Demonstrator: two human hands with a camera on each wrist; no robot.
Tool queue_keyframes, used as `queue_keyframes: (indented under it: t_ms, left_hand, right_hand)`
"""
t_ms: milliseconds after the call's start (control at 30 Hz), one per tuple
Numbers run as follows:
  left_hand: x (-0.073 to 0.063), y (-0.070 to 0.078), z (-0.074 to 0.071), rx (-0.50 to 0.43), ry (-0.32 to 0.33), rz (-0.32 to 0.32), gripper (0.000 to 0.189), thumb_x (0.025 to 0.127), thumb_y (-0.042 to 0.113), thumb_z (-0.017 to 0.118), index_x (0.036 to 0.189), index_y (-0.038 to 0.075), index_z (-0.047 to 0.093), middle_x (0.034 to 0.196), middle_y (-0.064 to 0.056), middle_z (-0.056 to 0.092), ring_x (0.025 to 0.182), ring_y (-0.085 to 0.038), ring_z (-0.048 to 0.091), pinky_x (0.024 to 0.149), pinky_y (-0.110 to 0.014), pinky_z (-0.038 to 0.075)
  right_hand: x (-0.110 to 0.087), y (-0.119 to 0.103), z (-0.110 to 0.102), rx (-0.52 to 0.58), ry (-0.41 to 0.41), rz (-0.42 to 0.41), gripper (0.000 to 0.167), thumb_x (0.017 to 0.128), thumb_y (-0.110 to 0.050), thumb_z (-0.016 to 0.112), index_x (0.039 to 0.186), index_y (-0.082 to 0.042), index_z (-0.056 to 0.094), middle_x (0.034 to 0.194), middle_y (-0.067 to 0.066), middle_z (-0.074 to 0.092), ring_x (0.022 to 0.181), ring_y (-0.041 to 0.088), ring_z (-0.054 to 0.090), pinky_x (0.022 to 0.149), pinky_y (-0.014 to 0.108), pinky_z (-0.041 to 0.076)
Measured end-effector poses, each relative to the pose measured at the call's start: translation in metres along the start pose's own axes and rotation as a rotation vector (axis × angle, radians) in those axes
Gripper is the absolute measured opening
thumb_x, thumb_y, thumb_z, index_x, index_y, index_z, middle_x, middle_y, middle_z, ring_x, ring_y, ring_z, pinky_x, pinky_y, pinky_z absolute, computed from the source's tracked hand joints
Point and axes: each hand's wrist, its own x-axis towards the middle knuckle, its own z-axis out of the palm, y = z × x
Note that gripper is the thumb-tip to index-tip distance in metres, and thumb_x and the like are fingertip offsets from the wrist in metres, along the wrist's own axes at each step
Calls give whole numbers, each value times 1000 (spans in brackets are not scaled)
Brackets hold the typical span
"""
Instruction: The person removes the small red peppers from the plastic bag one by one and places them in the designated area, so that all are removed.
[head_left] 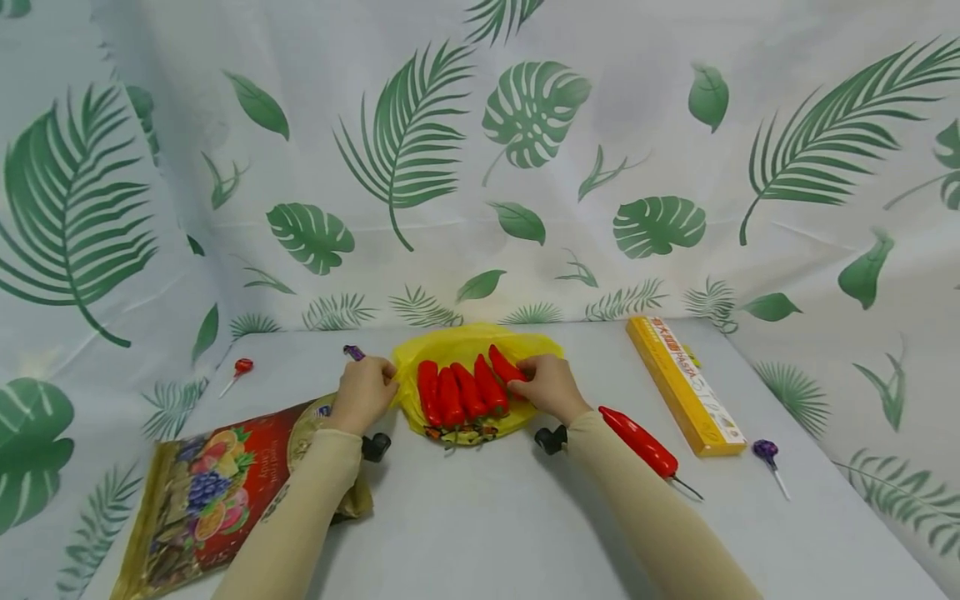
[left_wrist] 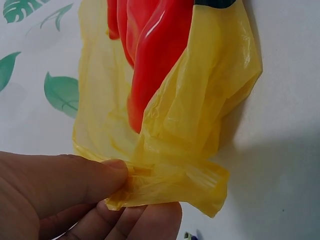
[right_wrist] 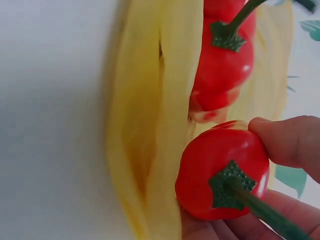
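Note:
A yellow plastic bag (head_left: 480, 335) lies at the middle of the table with several red chili peppers (head_left: 450, 396) side by side on it. My left hand (head_left: 365, 392) pinches the bag's left edge between thumb and fingers; in the left wrist view the gathered yellow plastic (left_wrist: 170, 187) shows in its grip. At the bag's right side my right hand (head_left: 551, 385) holds the rightmost red chili pepper (head_left: 504, 364). In the right wrist view that pepper's green stem (right_wrist: 235, 187) points toward the camera, thumb on one side and fingers beneath.
Under my left arm lies a fruit candy bag (head_left: 217, 500). Another red chili pepper (head_left: 641, 442) rests beside my right forearm. Farther right are a yellow pasta box (head_left: 684, 387) and a purple lollipop (head_left: 767, 452). A red lollipop (head_left: 243, 366) lies far left, and a purple wrapper (head_left: 353, 352) sits behind my left hand.

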Motion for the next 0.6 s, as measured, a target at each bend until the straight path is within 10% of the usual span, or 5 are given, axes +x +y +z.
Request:
queue_keyframes:
  t_ms: [600]
  left_hand:
    - [0,-5,3,7,-11,14,21,94,8,68,110,-3,76,97,-16,77,78,-23,67,72,-38,59]
  right_hand:
    - [-82,42,-41,-21,83,-40,45,91,-22,79,132,-5,70,117,12,77,97,22,68,80,33,59]
